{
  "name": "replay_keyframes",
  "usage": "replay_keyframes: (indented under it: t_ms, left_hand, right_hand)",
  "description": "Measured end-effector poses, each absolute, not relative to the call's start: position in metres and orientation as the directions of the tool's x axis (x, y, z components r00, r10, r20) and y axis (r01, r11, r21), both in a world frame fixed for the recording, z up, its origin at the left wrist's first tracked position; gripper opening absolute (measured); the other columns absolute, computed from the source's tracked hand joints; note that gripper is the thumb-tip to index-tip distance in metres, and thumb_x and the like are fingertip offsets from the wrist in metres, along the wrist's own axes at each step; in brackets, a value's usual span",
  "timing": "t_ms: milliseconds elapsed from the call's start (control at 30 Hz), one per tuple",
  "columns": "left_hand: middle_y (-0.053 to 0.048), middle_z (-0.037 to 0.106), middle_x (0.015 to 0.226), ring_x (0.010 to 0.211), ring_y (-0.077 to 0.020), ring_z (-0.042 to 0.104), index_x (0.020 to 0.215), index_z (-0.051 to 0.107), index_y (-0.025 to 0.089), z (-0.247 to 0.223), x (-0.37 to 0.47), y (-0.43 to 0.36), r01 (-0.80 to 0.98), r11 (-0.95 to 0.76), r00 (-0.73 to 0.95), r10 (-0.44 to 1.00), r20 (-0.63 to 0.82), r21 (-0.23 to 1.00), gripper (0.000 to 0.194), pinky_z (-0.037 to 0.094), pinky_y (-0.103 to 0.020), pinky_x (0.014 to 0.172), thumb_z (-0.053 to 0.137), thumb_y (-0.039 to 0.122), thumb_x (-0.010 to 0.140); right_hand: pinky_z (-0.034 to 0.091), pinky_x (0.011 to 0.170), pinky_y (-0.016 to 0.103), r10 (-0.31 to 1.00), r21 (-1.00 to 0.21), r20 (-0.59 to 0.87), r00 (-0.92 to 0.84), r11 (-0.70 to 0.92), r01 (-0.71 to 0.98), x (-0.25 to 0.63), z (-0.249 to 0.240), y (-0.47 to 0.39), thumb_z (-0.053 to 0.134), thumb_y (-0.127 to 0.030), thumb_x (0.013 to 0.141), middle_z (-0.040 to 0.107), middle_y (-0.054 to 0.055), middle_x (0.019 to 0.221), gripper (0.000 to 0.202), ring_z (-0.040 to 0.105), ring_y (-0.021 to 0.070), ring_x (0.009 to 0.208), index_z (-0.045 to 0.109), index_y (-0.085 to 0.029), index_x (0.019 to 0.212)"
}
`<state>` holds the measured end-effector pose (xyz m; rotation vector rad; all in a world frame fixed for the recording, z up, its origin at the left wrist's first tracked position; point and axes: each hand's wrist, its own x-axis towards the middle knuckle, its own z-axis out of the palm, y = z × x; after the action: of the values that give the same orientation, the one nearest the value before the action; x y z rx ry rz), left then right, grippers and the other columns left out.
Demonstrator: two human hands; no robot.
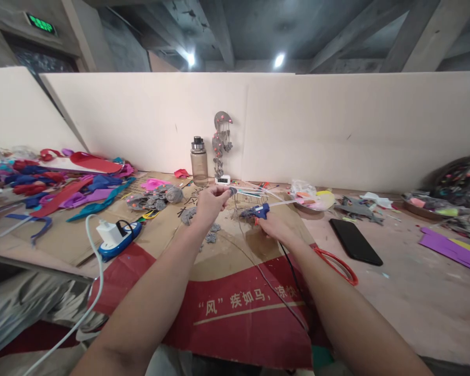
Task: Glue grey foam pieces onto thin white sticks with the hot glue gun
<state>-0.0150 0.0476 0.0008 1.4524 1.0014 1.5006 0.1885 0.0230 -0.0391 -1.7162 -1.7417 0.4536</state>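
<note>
Two forearms; one glue gun, one grey piece.

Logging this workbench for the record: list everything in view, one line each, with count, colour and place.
glue gun: one, blue, in the right hand
grey piece: one, pinched in the left hand
water bottle: one, smoky clear, by the back wall
phone: one, black, right of the cardboard
power strip: one, blue and white, left on the cardboard
cardboard sheet: one, brown and red, under the hands
foam scraps: many, red, blue, purple, far left
left hand: one, raised
right hand: one, gripping the glue gun
</note>
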Motion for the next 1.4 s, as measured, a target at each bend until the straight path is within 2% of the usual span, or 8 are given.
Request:
replay_keyframes:
  t_ms: [133, 233, 367, 433, 500, 767, 1067, 1400]
  left_hand:
    - [0.003, 0.050, 0.053, 0.044, -0.0065, 0.040, 0.075, 0.064, 0.015, 0.000, -0.013, 0.046, 0.083, -0.433, -0.025, 0.900, 0.436, 0.898, 0.017, 0.029, -0.020, 0.043, 0.063, 0.032, 0.074]
    - [0.002, 0.055, 0.059, 0.050, -0.0075, 0.044, 0.074, 0.064, 0.016, 0.001, -0.011, 0.041, 0.223, -0.510, -0.057, 0.844, 0.533, 0.831, 0.012, 0.032, -0.020, 0.048, 0.061, 0.028, 0.075]
    - [0.000, 0.062, 0.068, 0.059, -0.0094, 0.050, 0.075, 0.065, 0.017, -0.001, -0.005, 0.034, 0.364, -0.591, -0.044, 0.761, 0.647, 0.720, 0.009, 0.038, -0.021, 0.057, 0.059, 0.023, 0.075]
    - [0.000, 0.062, 0.070, 0.060, -0.0098, 0.051, 0.075, 0.065, 0.017, -0.001, -0.001, 0.031, 0.375, -0.625, -0.020, 0.733, 0.680, 0.685, 0.007, 0.039, -0.022, 0.059, 0.059, 0.021, 0.074]
    - [0.000, 0.062, 0.070, 0.061, -0.0101, 0.051, 0.073, 0.064, 0.017, -0.001, 0.002, 0.027, 0.356, -0.636, -0.004, 0.731, 0.682, 0.685, 0.006, 0.040, -0.023, 0.060, 0.059, 0.020, 0.073]
    - [0.004, 0.053, 0.058, 0.052, -0.0079, 0.045, 0.071, 0.061, 0.016, -0.003, 0.007, 0.029, 0.041, -0.478, 0.026, 0.879, 0.477, 0.878, 0.010, 0.037, -0.022, 0.053, 0.061, 0.026, 0.073]
    - [0.003, 0.053, 0.056, 0.048, -0.0060, 0.045, 0.068, 0.061, 0.014, -0.007, 0.011, 0.033, -0.204, -0.351, 0.074, 0.925, 0.372, 0.914, 0.012, 0.034, -0.021, 0.050, 0.067, 0.025, 0.068]
    - [0.002, 0.051, 0.052, 0.047, -0.0060, 0.043, 0.065, 0.060, 0.013, -0.005, 0.011, 0.032, -0.294, -0.240, 0.167, 0.940, 0.297, 0.925, 0.019, 0.031, -0.022, 0.050, 0.070, 0.029, 0.067]
  right_hand:
    - [0.045, 0.068, 0.036, 0.919, -0.557, 0.374, 0.125, 0.115, 0.823, 0.186, -0.038, 0.019, 0.066, -0.028, 0.069, 0.057, 0.009, 0.062, 0.027, 0.059, 0.0249, 0.073, 0.042, -0.024, 0.057]
    - [0.044, 0.081, 0.040, 0.796, -0.568, 0.587, 0.146, 0.276, 0.775, 0.172, -0.023, 0.008, 0.060, -0.031, 0.073, 0.060, 0.011, 0.083, 0.017, 0.056, 0.0258, 0.089, 0.046, -0.022, 0.073]
    - [0.047, 0.077, 0.034, 0.894, -0.889, 0.436, 0.106, 0.408, 0.210, 0.141, -0.006, -0.001, 0.055, -0.040, 0.078, 0.059, 0.003, 0.087, 0.022, 0.058, 0.0167, 0.079, 0.043, -0.023, 0.087]
    - [0.048, 0.073, 0.032, 0.945, -0.939, 0.324, 0.051, 0.328, -0.104, 0.130, -0.004, -0.003, 0.060, -0.040, 0.075, 0.059, -0.002, 0.083, 0.029, 0.058, 0.0129, 0.070, 0.040, -0.025, 0.090]
    - [0.047, 0.065, 0.028, 0.962, -0.933, 0.270, 0.041, 0.272, -0.238, 0.124, -0.005, -0.003, 0.064, -0.039, 0.071, 0.055, -0.006, 0.076, 0.033, 0.052, 0.0098, 0.060, 0.041, -0.025, 0.090]
    - [0.031, 0.050, 0.022, 0.910, -0.923, 0.382, 0.158, 0.386, 0.008, 0.130, -0.011, 0.002, 0.061, -0.038, 0.074, 0.047, -0.006, 0.066, 0.020, 0.038, 0.0078, 0.056, 0.053, -0.020, 0.078]
    - [0.033, 0.056, 0.025, 0.875, -0.908, 0.411, 0.255, 0.367, 0.201, 0.131, -0.005, -0.003, 0.061, -0.037, 0.071, 0.051, -0.003, 0.064, 0.020, 0.042, 0.0103, 0.058, 0.057, -0.018, 0.073]
    - [0.033, 0.056, 0.025, 0.875, -0.907, 0.402, 0.270, 0.340, 0.249, 0.134, -0.007, -0.001, 0.062, -0.038, 0.072, 0.051, -0.004, 0.061, 0.021, 0.043, 0.0110, 0.058, 0.058, -0.018, 0.070]
